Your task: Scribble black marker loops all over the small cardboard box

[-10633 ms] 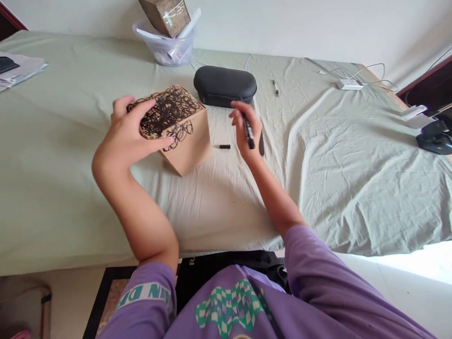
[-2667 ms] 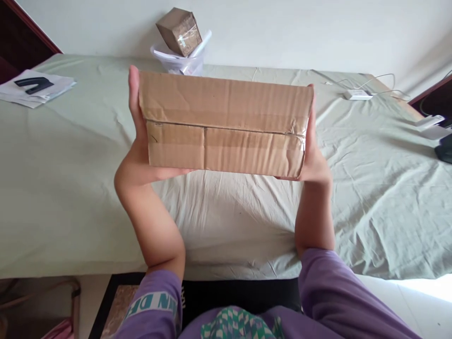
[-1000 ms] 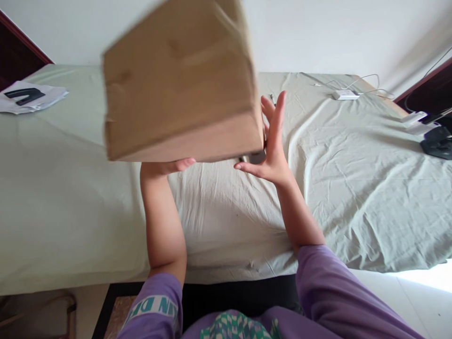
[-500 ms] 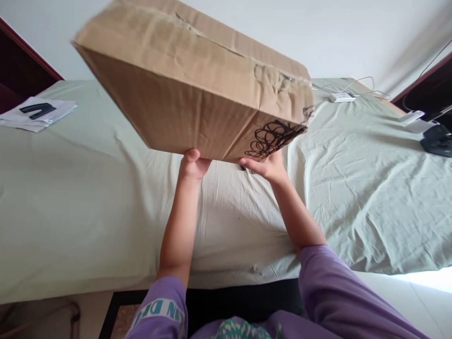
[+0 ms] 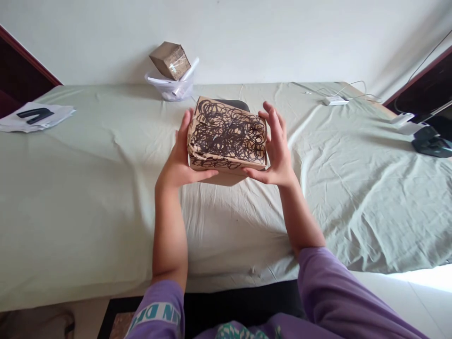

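Note:
I hold a brown cardboard box [image 5: 228,136] between both hands, just above the green sheet. Its upper face is covered with dense black scribbles. My left hand [image 5: 180,157] grips the box's left side, thumb under the near edge. My right hand [image 5: 277,148] presses the right side with the fingers spread upward. A black hard case [image 5: 233,103] lies right behind the box, mostly hidden by it.
A pale green sheet [image 5: 88,179] covers the table. At the back a clear plastic tub [image 5: 171,87] holds a small brown box [image 5: 169,59] and a white roll. Papers with a black stapler [image 5: 35,115] lie far left. A white charger with cables [image 5: 334,100] and black devices [image 5: 432,141] are at the right.
The box was raised close to the camera and turned over between my hands. Now it is lowered toward the sheet, scribbled face up, with both hands on its sides.

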Demonstrator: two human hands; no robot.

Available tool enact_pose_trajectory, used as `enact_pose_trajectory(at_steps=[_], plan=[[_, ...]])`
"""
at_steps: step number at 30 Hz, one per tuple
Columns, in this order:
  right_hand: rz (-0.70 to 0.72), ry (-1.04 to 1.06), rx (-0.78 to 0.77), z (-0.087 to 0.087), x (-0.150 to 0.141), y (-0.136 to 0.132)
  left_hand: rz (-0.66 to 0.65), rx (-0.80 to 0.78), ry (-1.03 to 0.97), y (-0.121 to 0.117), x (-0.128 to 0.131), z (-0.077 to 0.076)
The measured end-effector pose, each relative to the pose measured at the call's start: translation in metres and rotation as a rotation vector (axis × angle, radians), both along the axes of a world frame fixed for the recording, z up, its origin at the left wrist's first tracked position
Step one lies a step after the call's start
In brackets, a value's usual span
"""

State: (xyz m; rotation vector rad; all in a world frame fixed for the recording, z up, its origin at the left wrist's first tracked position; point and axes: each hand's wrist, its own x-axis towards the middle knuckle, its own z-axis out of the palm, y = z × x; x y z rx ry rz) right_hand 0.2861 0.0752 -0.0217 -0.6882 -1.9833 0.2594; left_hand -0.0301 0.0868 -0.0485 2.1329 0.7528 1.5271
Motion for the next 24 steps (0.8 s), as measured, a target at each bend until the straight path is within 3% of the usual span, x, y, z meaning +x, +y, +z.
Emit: enact_pose_trajectory(at_steps=[3, 6, 8, 12, 14, 20, 24], plan=[[0.094, 0.155, 0.146, -0.007, -0.011, 0.011, -0.132, 0.166, 0.005, 0.002, 0.021, -0.003], [0.141, 0.194, 0.109, -0.009, -0.010, 0.018, -0.076, 0.240, -0.069, -0.005, 0.042, 0.003], [0.120, 0.180, 0.095, -0.010, -0.005, 0.021, -0.043, 0.214, -0.131, -0.012, 0.053, 0.008], [0.068, 0.170, 0.160, -0.009, 0.006, 0.020, -0.274, 0.079, -0.321, -0.018, 0.068, 0.014], [0.043, 0.152, 0.208, -0.006, 0.008, 0.016, -0.324, 0.042, -0.399, -0.021, 0.073, 0.015], [-0.108, 0.063, 0.228, 0.000, 0.002, 0.000, -0.169, -0.059, -0.447, -0.035, 0.080, 0.017], [0.005, 0.171, 0.262, 0.000, -0.003, -0.003, -0.097, -0.101, -0.313, -0.038, 0.075, 0.022]])
